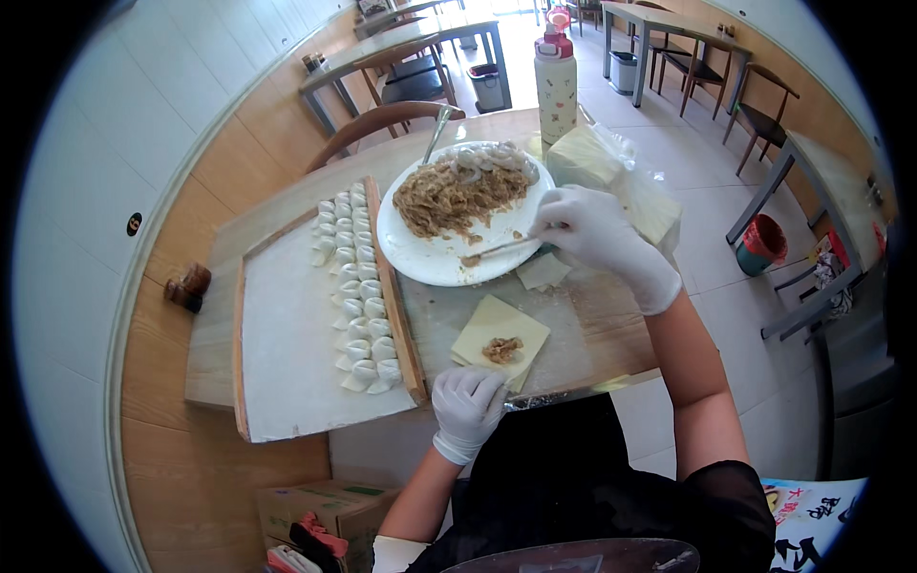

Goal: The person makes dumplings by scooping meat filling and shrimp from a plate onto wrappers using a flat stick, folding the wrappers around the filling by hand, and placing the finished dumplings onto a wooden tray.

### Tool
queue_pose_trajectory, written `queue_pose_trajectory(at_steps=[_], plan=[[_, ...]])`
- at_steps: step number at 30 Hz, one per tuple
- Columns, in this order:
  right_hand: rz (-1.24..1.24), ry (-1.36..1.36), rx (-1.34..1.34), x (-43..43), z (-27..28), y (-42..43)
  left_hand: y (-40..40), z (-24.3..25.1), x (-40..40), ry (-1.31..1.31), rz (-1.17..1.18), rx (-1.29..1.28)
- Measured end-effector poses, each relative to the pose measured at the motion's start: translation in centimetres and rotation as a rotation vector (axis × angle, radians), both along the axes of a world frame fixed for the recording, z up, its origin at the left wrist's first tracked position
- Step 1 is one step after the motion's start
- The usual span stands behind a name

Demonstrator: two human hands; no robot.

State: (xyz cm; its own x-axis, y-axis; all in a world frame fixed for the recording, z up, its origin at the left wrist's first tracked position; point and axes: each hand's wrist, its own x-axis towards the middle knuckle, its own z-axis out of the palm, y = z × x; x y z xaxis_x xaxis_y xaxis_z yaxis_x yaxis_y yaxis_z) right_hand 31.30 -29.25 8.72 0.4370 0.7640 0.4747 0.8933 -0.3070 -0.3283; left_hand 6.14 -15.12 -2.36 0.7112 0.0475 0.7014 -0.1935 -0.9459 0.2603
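Observation:
My gloved right hand point(584, 229) grips a thin spreader point(501, 248), its tip with a dab of filling low over the white plate point(430, 268). Minced filling point(458, 197) and peeled shrimp point(494, 159) are heaped on that plate, with a metal spoon point(437, 135) leaning at its back edge. My gloved left hand point(468, 408) rests at the near corner of a stack of square wrappers point(494, 322); a lump of filling point(503, 350) lies on the top one. Whether its fingers pinch the wrapper I cannot tell. Folded wontons point(360, 286) stand in rows along the right side of a wood-framed tray point(286, 344).
A water bottle point(556, 93) and bagged wrappers point(616, 172) stand behind my right hand. Wrapper pieces point(543, 272) lie beside the plate. The tray's wooden rail point(392, 301) runs left of the wrapper stack. A chair back point(380, 125) touches the far table side.

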Motion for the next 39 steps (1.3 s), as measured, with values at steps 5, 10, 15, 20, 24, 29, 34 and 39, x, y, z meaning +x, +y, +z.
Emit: queue_pose_trajectory(at_steps=[5, 10, 15, 20, 24, 29, 34, 39], plan=[[0.026, 0.098, 0.102, -5.0, -2.0, -3.5, 0.3, 0.5, -0.1, 0.001, 0.000, 0.002], [-0.076, 0.181, -0.050, -7.7, -6.3, -6.3, -0.2, 2.5, 0.1, 0.042, 0.033, -0.031], [-0.108, 0.408, 0.119, -7.3, -5.7, -6.3, -0.2, 5.4, 1.1, 0.133, 0.100, -0.109], [-0.112, 0.285, 0.002, -7.1, -6.3, -4.3, 1.3, 7.3, 3.5, 0.242, 0.091, -0.046], [-0.071, 0.310, -0.078, -7.9, -6.3, -4.7, 2.5, 6.8, 5.2, 0.406, 0.063, 0.017], [-0.062, 0.329, -0.018, -8.7, -6.6, -4.7, 2.8, 5.5, 5.6, 0.518, 0.027, 0.018], [-0.096, 0.280, -0.031, -8.9, -7.1, -4.9, 1.5, 5.9, 2.7, 0.264, 0.036, 0.028], [-0.077, 0.269, 0.024, -9.1, -8.0, -5.2, 1.3, 5.1, 2.4, 0.252, 0.057, 0.207]])
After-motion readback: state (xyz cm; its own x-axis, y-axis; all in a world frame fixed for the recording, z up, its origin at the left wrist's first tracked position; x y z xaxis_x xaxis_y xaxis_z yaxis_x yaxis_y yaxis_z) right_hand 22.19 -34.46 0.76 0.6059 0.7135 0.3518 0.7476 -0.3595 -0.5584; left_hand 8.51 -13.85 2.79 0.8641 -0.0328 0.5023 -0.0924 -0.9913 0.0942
